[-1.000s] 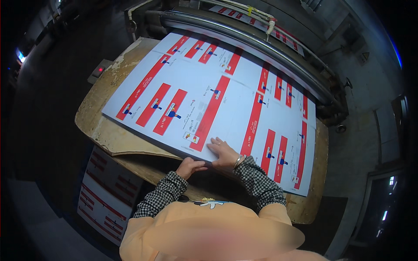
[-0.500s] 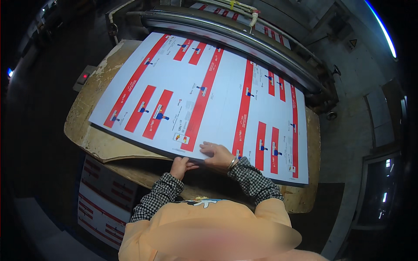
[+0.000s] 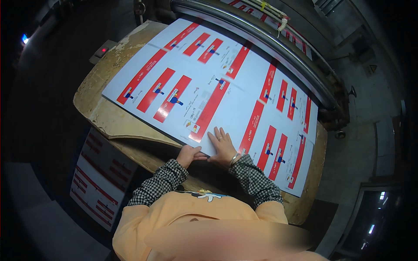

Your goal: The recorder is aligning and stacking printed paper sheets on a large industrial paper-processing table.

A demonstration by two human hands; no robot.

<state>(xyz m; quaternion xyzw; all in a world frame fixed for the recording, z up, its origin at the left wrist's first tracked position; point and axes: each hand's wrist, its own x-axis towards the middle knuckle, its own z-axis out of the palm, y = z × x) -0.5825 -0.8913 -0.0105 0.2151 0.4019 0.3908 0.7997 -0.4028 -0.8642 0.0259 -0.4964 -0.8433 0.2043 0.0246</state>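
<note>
Large white sheets printed with red bars and blue motifs [image 3: 174, 128] lie stacked on a worn wooden board before a metal roller [image 3: 261, 52]. My left hand [image 3: 189, 155] is closed at the front edge of the near sheet, thumb and fingers pinching that edge; the fingertips are partly hidden. Just right of it, my right hand [image 3: 223, 148], with a ring and a bracelet, lies flat on the sheet with its fingers spread. Across the print runs a seam, and the sheet beyond it [image 3: 254, 74] reaches to the roller.
The wooden board [image 3: 98, 85] sticks out at the left and right of the sheets. At its left edge sits a small switch box with a red light [image 3: 103, 50]. More printed sheets [image 3: 93, 182] lie lower at the left. A crank handle [image 3: 352, 90] projects at the roller's right end.
A seam now crosses the print, where the bars ran on unbroken before. My right hand's fingers are more spread. The view has shifted, so the board and roller sit differently in it.
</note>
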